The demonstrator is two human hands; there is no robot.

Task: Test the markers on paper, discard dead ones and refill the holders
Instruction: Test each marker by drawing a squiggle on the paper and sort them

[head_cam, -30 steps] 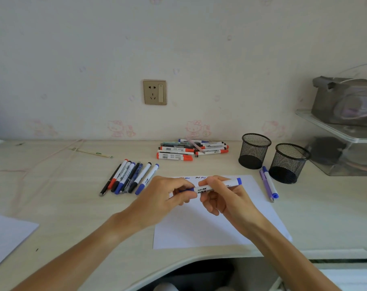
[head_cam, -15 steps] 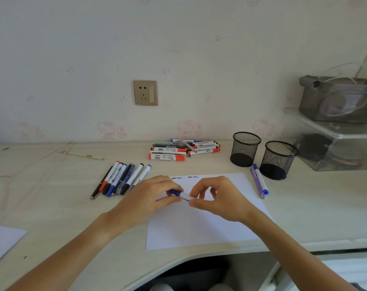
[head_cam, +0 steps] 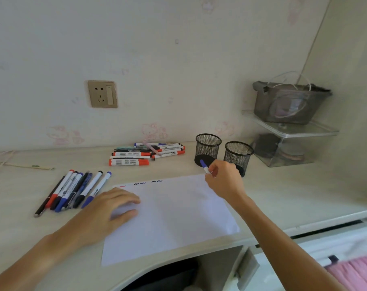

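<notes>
My right hand [head_cam: 223,179] grips a white marker with a blue cap [head_cam: 204,165], its capped end pointing up-left in front of the left mesh holder [head_cam: 208,148]. The right mesh holder [head_cam: 238,157] stands just behind my hand. My left hand [head_cam: 113,208] rests flat on the left part of the white paper [head_cam: 174,217], which bears small red and blue scribbles along its far edge. A row of markers [head_cam: 73,189] lies left of the paper. A pile of red-capped markers [head_cam: 146,155] lies at the back by the wall.
A clear two-level shelf [head_cam: 291,131] with a grey bag [head_cam: 289,101] stands at the right against the wall. A wall socket [head_cam: 102,94] is above the desk. The desk's curved front edge [head_cam: 199,253] runs below the paper.
Both hands held the marker over the paper before. Now my left hand has let go and lies on the paper, and my right hand has carried the marker right, up to the holders.
</notes>
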